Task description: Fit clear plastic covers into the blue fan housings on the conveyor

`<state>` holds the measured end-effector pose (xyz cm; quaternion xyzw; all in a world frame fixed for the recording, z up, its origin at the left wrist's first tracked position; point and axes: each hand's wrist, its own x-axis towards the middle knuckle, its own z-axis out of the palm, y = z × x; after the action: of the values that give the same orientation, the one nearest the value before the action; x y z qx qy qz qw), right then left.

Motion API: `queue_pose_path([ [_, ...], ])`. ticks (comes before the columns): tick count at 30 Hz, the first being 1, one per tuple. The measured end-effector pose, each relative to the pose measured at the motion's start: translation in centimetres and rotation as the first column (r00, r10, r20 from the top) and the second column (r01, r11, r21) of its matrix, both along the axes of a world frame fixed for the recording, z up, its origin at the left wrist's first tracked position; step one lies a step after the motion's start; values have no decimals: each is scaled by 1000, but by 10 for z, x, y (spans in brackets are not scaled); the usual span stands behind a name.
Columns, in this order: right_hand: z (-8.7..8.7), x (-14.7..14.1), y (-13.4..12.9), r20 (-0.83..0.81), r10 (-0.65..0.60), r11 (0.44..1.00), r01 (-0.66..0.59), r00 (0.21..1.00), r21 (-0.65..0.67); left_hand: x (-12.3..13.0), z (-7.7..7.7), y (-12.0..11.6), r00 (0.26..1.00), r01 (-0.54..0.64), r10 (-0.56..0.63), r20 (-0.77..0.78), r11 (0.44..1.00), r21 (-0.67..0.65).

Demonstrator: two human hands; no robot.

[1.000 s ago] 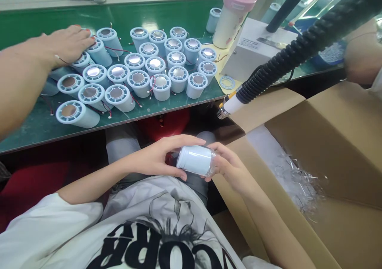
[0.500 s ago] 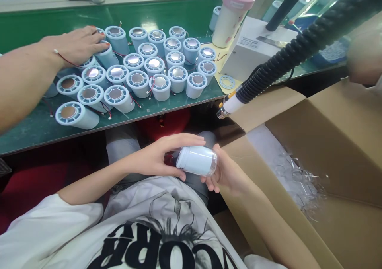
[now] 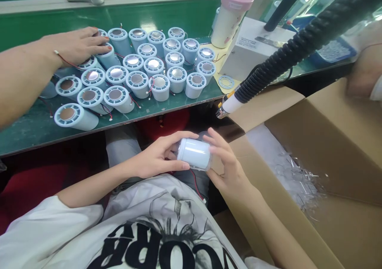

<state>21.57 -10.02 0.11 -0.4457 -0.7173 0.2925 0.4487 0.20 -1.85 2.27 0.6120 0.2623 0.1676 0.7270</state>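
A pale blue cylinder [image 3: 195, 153] in a clear plastic sleeve lies on its side between my hands, above my lap. My left hand [image 3: 161, 154] grips its left end, thumb below and fingers above. At the other end, my right hand [image 3: 228, 163] has its thumb under the clear sleeve and its fingers over the top. A thin red and dark wire [image 3: 196, 184] with a small white plug hangs beneath the cylinder. On the green bench, several similar blue cylinders [image 3: 137, 80] with round metallic tops stand grouped, some tilted and trailing wires.
Another person's hand [image 3: 79, 48] rests on cylinders at the left. A pink-lidded bottle [image 3: 228, 22] stands near a grey-white stand [image 3: 246, 50]. A black corrugated hose [image 3: 286, 54] crosses above an open cardboard box [image 3: 328, 149] holding clear plastic pieces. A blurred arm [image 3: 365, 68] is at far right.
My right hand has shifted its hold, its fingers now over the cylinder's top and thumb below. The cylinder has turned slightly, and its wire now hangs below. The blurred arm at right has moved.
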Motion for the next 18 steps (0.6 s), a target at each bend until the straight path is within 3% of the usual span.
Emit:
queue_pose_path([
  [1,-1,1,0,27,40,999,-41,999,31,0,0,0,1000,5,-5,1,1000,-18],
  [3,-1,2,0,-29,73,996,-75,997,-56,-1,-1,2,1000,29,-29,8,999,-22],
  [6,1,1,-1,-320,51,935,-157,946,-318,-3,0,5,996,81,-83,32,995,61],
  [9,3,0,-1,-516,-11,872,-245,856,-425,-5,0,6,995,87,-90,54,995,53],
  [11,5,1,-1,-504,-45,863,-220,863,-454,-5,-1,5,995,70,-66,71,997,-43],
  [15,9,2,-2,-330,-76,841,-117,941,-528,-4,-8,3,992,102,-78,104,964,-246],
  [18,13,-3,-2,-304,-97,786,-114,948,-607,-1,-10,3,997,69,-59,44,956,-287],
])
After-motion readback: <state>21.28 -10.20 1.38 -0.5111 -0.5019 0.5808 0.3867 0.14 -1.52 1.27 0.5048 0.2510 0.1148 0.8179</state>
